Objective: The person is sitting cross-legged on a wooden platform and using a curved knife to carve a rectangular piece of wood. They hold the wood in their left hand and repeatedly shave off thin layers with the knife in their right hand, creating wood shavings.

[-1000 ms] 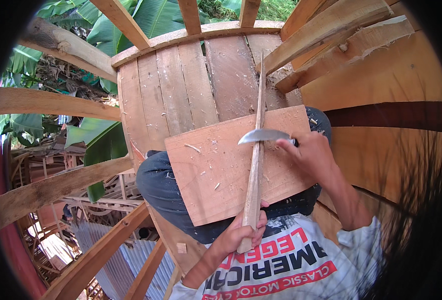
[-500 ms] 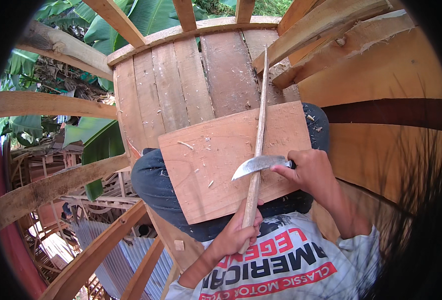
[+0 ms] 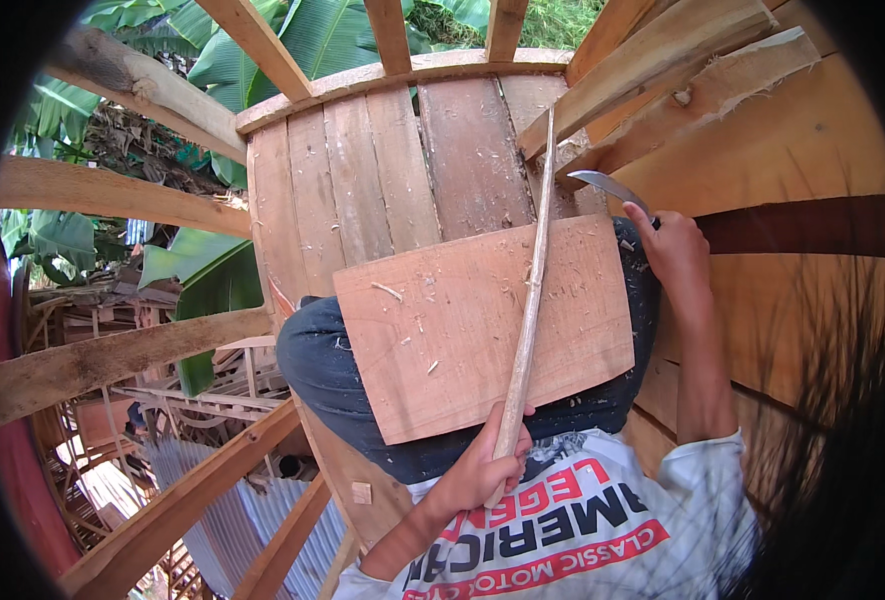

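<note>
My left hand (image 3: 485, 462) is wrapped round the thick lower end of a long wooden stick (image 3: 528, 335), close to my shirt. The stick slants away from me across a flat wooden board (image 3: 442, 350) on my lap, its thin end beyond the board's far edge. In my right hand (image 3: 674, 250) is a knife (image 3: 610, 186) with a curved metal blade and a dark handle mostly covered by my fingers. The blade points left, past the board's far right corner and apart from the stick. Small wood shavings (image 3: 387, 291) lie on the board.
Plank flooring (image 3: 382, 170) with scattered shavings stretches ahead. Wooden slats and rails (image 3: 122, 192) stand on the left, with rough beams (image 3: 682, 100) at the far right. Beside my right arm is a plank wall (image 3: 802, 310). Banana leaves (image 3: 312, 50) and corrugated metal sheets (image 3: 252, 520) show outside the slats.
My right hand has moved the knife away from me and to the right, off the stick's middle. The left hand keeps its grip on the stick. The whole view has shifted slightly.
</note>
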A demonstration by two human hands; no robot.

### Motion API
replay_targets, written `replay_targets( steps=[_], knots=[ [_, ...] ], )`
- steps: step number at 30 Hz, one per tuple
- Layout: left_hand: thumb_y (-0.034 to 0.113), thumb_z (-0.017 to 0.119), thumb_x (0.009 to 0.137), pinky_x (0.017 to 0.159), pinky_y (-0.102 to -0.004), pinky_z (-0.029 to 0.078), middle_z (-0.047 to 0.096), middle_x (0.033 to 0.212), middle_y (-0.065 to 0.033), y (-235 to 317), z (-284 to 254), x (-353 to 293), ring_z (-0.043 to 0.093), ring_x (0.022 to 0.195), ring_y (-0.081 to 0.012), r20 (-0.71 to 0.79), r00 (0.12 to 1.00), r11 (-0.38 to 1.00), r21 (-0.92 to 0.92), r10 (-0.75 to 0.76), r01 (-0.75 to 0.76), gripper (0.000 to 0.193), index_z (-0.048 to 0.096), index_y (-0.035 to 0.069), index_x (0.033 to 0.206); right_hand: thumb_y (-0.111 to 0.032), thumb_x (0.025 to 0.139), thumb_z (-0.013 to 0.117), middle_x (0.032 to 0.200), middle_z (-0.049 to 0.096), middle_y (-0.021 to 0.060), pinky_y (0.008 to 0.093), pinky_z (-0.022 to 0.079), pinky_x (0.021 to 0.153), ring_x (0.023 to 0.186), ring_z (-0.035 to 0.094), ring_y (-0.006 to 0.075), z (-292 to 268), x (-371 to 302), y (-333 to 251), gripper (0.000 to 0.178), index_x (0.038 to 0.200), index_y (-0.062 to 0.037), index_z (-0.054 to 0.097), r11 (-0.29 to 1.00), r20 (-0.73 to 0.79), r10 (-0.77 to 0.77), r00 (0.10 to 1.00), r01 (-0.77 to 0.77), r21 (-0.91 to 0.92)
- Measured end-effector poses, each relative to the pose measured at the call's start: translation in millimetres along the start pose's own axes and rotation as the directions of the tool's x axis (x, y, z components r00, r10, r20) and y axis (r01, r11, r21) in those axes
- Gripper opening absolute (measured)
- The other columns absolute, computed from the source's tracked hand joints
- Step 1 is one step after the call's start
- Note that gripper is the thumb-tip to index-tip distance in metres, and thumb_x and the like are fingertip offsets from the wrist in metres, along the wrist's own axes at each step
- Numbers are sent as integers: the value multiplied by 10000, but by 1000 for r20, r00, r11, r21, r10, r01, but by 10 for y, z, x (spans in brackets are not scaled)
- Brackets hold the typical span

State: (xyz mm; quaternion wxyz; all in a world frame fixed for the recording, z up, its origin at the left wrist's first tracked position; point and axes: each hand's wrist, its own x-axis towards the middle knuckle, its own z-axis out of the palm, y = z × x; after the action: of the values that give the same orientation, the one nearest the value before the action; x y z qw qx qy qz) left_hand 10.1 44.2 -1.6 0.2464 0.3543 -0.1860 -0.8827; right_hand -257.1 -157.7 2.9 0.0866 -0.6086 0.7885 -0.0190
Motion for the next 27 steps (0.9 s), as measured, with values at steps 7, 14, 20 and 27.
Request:
replay_targets(
  steps=[7, 14, 20, 27],
  knots=[
    [-7, 435, 727, 523, -240, 430, 376, 879, -39, -7, -36, 19, 427, 611, -97, 33, 999, 971, -239, 14, -6, 633, 269, 56, 1334, -610, 790, 601, 594, 602, 200, 415, 502, 550, 587, 626, 360, -84, -835, -294, 616, 672, -9, 672, 878, 211, -478, 853, 454, 152],
    [-7, 437, 714, 535, -247, 428, 379, 871, -38, -14, -86, 24, 432, 622, -104, 68, 998, 962, -271, 14, 5, 640, 264, 54, 1327, -632, 759, 615, 573, 607, 174, 376, 498, 498, 536, 634, 309, 170, -726, -383, 624, 654, -19, 672, 894, 108, -445, 889, 433, 119],
    [-2, 431, 710, 541, -246, 429, 379, 876, -38, -111, -85, 0, 431, 613, -101, 53, 997, 969, -243, 58, -43, 652, 250, 50, 1335, -620, 767, 615, 568, 596, 174, 398, 496, 525, 547, 629, 326, 143, -853, -351, 606, 655, -27, 668, 859, 152, -506, 849, 482, 172],
    [-25, 427, 698, 536, -244, 433, 373, 876, -47, -18, -31, 4, 441, 614, -112, 42, 999, 989, -145, -35, 40, 661, 243, 44, 1330, -583, 795, 611, 587, 596, 202, 423, 497, 554, 586, 632, 340, 133, -914, -366, 597, 649, -4, 643, 836, 160, -538, 827, 500, 225]
  ],
)
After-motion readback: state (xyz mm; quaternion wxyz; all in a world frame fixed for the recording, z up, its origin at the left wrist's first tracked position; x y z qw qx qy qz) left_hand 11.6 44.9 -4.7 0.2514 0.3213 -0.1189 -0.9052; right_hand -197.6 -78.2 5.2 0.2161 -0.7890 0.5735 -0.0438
